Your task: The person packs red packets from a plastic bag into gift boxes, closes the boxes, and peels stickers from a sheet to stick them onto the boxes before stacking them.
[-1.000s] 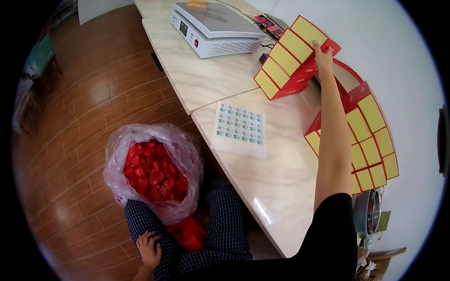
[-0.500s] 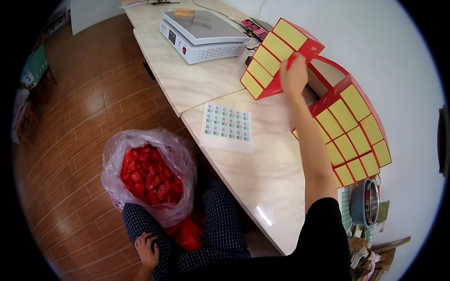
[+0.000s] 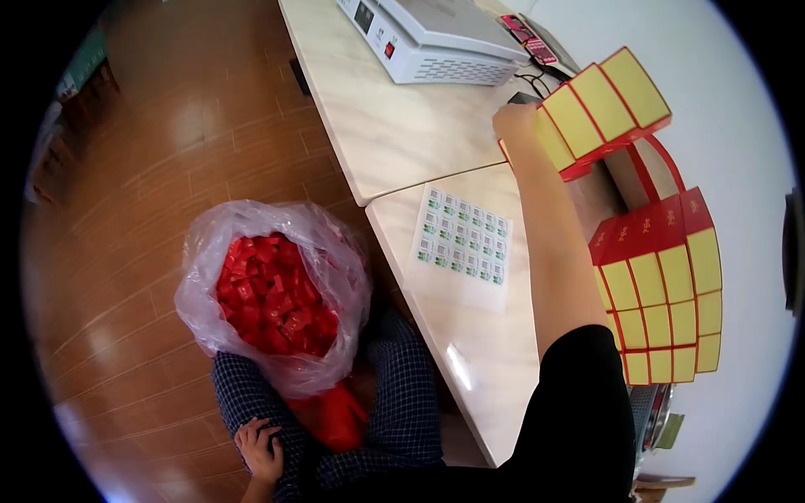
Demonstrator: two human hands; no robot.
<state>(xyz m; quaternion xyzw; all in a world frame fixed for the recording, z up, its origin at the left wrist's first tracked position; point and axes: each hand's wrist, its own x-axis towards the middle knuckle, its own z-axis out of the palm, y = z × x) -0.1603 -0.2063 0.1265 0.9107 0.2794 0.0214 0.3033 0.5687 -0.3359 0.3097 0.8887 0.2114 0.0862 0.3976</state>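
Observation:
My right hand [image 3: 513, 122] is at the left end of a short row of red boxes with yellow faces [image 3: 605, 96], against the lower-left box. Its fingers are hidden, so its grip cannot be made out. My left hand [image 3: 258, 446] lies on my left thigh with its fingers apart, holding nothing. A larger stack of the same red and yellow boxes [image 3: 662, 277] stands to the right of my forearm. On the table, left of that forearm, lies a sheet of printed stickers [image 3: 463, 239].
A white electric device [image 3: 453, 63] with a flat metal top sits on the far table. By my knees stands a clear plastic bag [image 3: 201, 277] full of small red pieces [image 3: 272, 293]. Cables and a pink device [image 3: 527, 35] are near the wall.
My right hand has moved from the right side of the short box row to its left end. The view has shifted, and my left hand remains on my thigh.

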